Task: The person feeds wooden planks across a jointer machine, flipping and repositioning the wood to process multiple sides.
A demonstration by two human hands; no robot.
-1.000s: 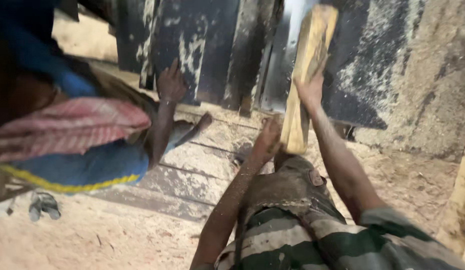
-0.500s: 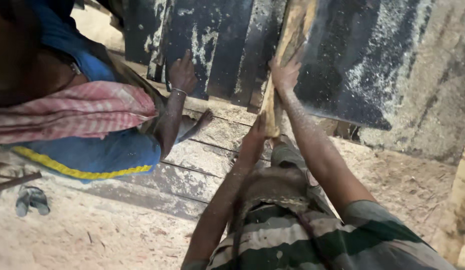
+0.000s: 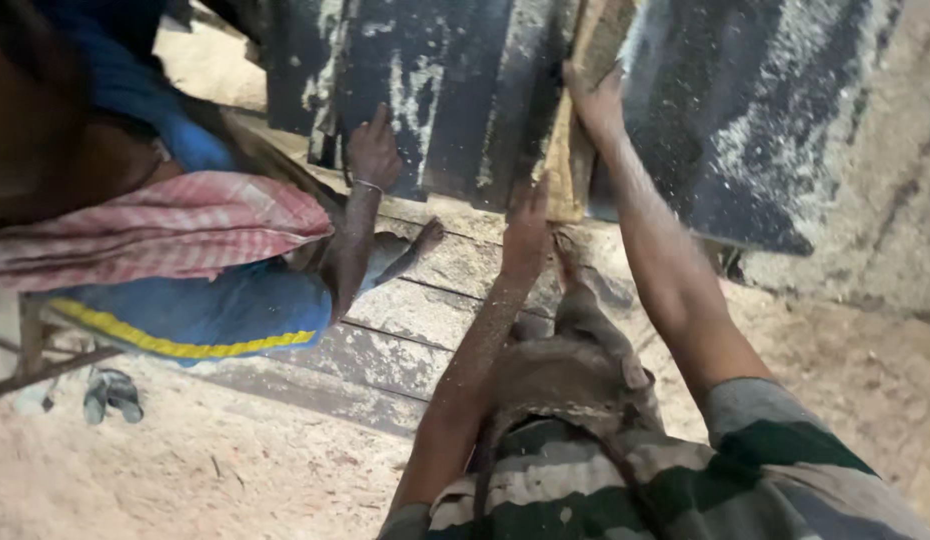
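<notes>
Pale, sawdust-coated wood is at the centre of it: a rough timber piece [image 3: 570, 150] stands nearly upright against the dark, dust-streaked machine body [image 3: 745, 130], and over the last second it has slid leftward and risen, so that its top now runs out past the upper edge of the view where earlier its end could be seen. That suggests the piece is being fed or lifted further up along the machine. The right hand [image 3: 597, 105] is pressed against the timber's right side high up, fingers wrapped on its edge, arm stretched long and nearly straight. The left hand [image 3: 528, 235] sits at the timber's lower end, palm and fingers closed against it from below, forearm rising steeply and dusted with sawdust. To the left of the timber, a co-worker's hand [image 3: 373, 150] with a thin wrist bangle rests flat on the machine's dark panel; that person wears blue with a pink checked cloth [image 3: 175, 225]. Below the timber lie worn floor planks [image 3: 405, 330], and beyond them loose sawdust [image 3: 215, 470] with a pair of sandals [image 3: 113, 395] well to the left.
</notes>
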